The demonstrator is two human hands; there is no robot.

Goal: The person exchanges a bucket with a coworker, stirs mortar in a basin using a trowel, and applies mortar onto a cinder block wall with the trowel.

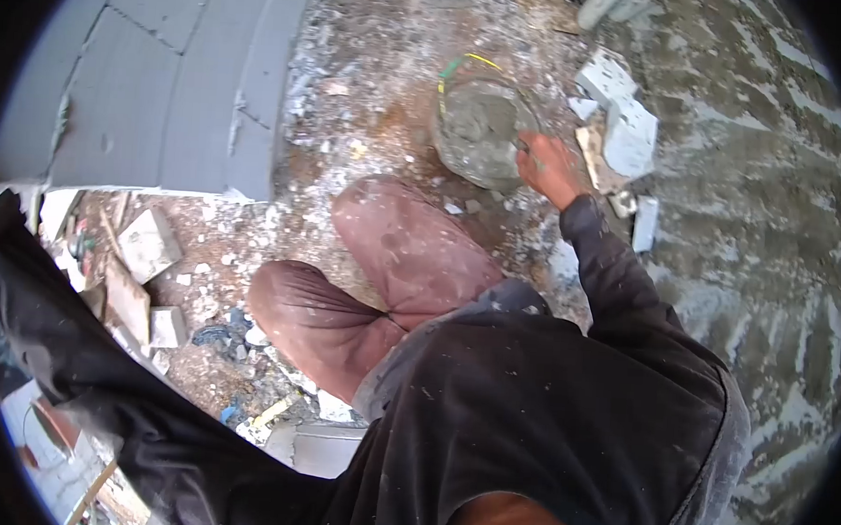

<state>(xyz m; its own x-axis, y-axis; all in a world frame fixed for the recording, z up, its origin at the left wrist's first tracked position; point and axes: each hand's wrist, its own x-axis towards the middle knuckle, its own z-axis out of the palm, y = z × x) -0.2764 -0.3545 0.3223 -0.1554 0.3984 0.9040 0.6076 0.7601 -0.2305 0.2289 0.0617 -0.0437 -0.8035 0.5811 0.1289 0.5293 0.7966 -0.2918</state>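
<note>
A round bucket (437, 135) full of wet grey mortar (485, 119) stands on the ground beyond my knees. A yellow and green strip runs along its far left rim. My right hand (547, 166) is at the bucket's right rim, its fingers curled closed with the tips over the mortar. Whether they grip the rim or a small tool cannot be made out. My left arm stretches out to the far left in a dark sleeve (83, 359). The left hand itself is out of sight at the dark image edge.
Grey block wall (164, 78) rises at the upper left. Broken white block pieces (627, 131) lie right of the bucket, beside a grey surface streaked with mortar (757, 185). More rubble, including a white block (150, 245) and a board (128, 299), lies at the left.
</note>
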